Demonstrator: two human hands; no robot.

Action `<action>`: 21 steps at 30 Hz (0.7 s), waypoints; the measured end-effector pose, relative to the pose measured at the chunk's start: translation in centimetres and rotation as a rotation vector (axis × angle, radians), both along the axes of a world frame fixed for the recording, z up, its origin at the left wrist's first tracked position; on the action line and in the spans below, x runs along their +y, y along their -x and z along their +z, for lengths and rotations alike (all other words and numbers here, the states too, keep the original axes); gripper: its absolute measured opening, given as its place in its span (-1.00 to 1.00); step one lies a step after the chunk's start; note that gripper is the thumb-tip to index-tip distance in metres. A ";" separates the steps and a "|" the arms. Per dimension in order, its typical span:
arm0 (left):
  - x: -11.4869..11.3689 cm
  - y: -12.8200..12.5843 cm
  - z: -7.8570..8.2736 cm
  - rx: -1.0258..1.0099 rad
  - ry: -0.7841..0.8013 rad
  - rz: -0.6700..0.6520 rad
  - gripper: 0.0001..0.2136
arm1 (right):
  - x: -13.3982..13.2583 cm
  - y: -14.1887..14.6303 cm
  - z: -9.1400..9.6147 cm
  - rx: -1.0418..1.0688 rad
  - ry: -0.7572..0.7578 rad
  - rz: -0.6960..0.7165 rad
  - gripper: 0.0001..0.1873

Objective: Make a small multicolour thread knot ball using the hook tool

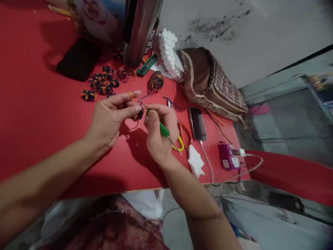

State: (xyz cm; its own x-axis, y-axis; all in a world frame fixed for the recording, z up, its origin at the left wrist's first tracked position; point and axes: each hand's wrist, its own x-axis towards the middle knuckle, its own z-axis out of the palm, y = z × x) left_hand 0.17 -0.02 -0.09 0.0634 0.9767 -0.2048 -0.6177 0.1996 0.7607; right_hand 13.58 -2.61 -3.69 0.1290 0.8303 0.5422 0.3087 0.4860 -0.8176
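My right hand (161, 130) is closed around a crochet hook (164, 130) with a green handle, its metal tip pointing up and left toward my other hand. Between thumb and fingers of my left hand (111, 116) is a small dark crocheted piece (137, 115), partly hidden by the thumb. Orange and purple yarn loops over the left index finger. A strand leads back to a ball of multicoloured yarn (155, 82). Several small dark crocheted pieces (104, 82) lie in a cluster beyond my left hand.
Scissors (185, 134) with red and yellow handles lie right of my right hand, near a phone (197, 124) on a cable. A black phone (79, 59), green cutter (147, 65), metal cylinder (142, 33), brown bag (212, 81) and purple box (227, 157) stand around the red table (78, 163).
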 end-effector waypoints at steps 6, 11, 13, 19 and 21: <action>0.5 0.3 -0.4 -0.089 0.032 -0.108 -0.79 | -0.1 -0.4 -0.2 -0.071 -0.066 0.010 -0.74; 1.0 1.3 0.0 -0.058 0.023 -0.185 -0.81 | 0.2 -1.1 0.1 -0.010 -0.081 0.090 -0.79; 1.2 1.6 0.2 -0.057 0.034 -0.208 -0.82 | 0.3 -1.2 0.3 0.029 -0.090 0.120 -0.81; 1.7 2.4 0.3 -0.011 0.005 -0.256 -0.82 | 0.1 -1.4 1.3 0.057 -0.062 0.139 -0.81; 1.8 2.7 0.4 0.011 -0.005 -0.267 -0.82 | 0.0 -1.5 1.6 0.033 -0.053 0.123 -0.81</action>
